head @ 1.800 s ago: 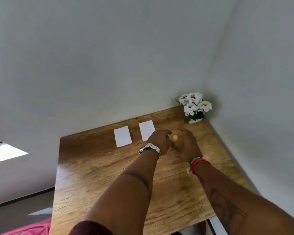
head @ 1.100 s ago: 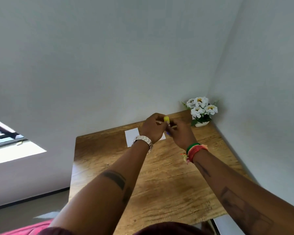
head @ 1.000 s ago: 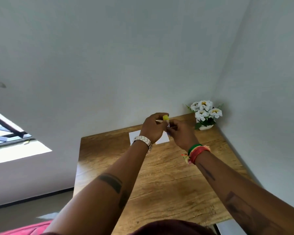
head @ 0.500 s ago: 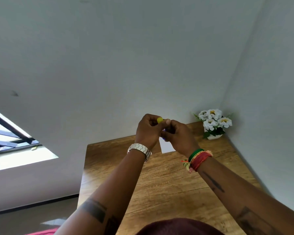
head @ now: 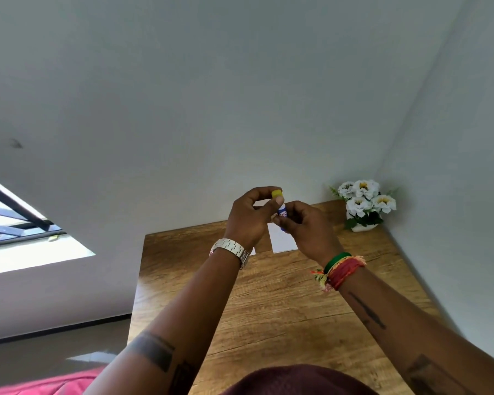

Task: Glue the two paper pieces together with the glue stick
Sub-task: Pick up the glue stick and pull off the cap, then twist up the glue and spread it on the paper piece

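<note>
Two hands meet above the far part of the wooden table (head: 283, 309), both closed on the same glue stick (head: 282, 214). The left hand (head: 248, 218) pinches the yellow cap (head: 276, 193) between thumb and curled forefinger, the thumb tip lying just under the cap. The right hand (head: 305, 226) wraps its curled fingers around the blue and white body of the stick, just below and to the right of the cap. Whether the cap is on the body or has come off it cannot be told, since the thumb covers the join. The stick is held up in the air over the table, tilted, with the cap end higher and toward the wall.

On the table under the hands lies a white sheet of paper (head: 283, 240), seen in the gap between the two wrists. A sliver of a second white paper (head: 252, 251) shows just to its left, mostly hidden behind the left wrist. The two sheets lie near each other, close to the far edge of the table.

A metal watch (head: 230, 250) sits on the left wrist, and a bundle of green, red and yellow thread bands (head: 340, 269) circles the right wrist. A small white pot of white flowers (head: 362, 203) stands in the far right corner of the table, against the walls. Left of the table, a window (head: 17, 229) lets in bright light.
</note>
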`<act>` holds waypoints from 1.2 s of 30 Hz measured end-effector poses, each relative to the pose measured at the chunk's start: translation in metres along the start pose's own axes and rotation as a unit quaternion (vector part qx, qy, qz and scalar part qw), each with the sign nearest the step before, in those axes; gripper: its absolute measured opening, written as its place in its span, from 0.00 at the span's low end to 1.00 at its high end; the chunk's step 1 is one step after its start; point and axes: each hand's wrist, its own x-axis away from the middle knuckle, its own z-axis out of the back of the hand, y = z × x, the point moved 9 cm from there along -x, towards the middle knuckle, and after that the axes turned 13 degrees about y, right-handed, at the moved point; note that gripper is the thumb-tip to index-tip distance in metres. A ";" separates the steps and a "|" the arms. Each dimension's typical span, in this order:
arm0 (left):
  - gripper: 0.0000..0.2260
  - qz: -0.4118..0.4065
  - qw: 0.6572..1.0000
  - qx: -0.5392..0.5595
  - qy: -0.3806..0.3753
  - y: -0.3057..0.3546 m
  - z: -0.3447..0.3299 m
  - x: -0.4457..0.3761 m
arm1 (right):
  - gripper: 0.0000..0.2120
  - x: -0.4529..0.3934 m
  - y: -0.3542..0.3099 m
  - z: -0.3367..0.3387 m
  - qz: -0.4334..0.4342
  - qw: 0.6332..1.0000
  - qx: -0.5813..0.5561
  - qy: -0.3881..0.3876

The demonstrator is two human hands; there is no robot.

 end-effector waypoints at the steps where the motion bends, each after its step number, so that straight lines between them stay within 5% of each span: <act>1: 0.08 -0.003 1.000 0.000 0.002 0.001 0.000 -0.001 | 0.11 -0.001 0.001 0.000 0.000 1.000 0.002 0.002; 8: 0.09 0.071 0.994 0.085 0.020 -0.023 -0.008 -0.007 | 0.13 0.001 0.021 0.012 -0.031 0.999 -0.017 0.035; 13: 0.04 0.069 0.997 -0.029 0.028 -0.064 -0.044 -0.002 | 0.12 0.006 0.054 0.041 -0.081 0.993 -0.016 0.083; 22: 0.09 -0.031 0.951 -0.290 -0.101 -0.142 -0.149 0.023 | 0.10 0.018 0.119 0.084 -0.150 0.980 0.032 0.129; 31: 0.10 -0.061 0.902 -0.384 -0.187 -0.190 -0.170 0.025 | 0.13 0.012 0.144 0.089 -0.183 0.973 0.025 0.135; 36: 0.14 -0.027 0.909 -0.359 -0.209 -0.191 -0.163 0.025 | 0.10 0.010 0.138 0.069 -0.169 0.979 0.031 0.109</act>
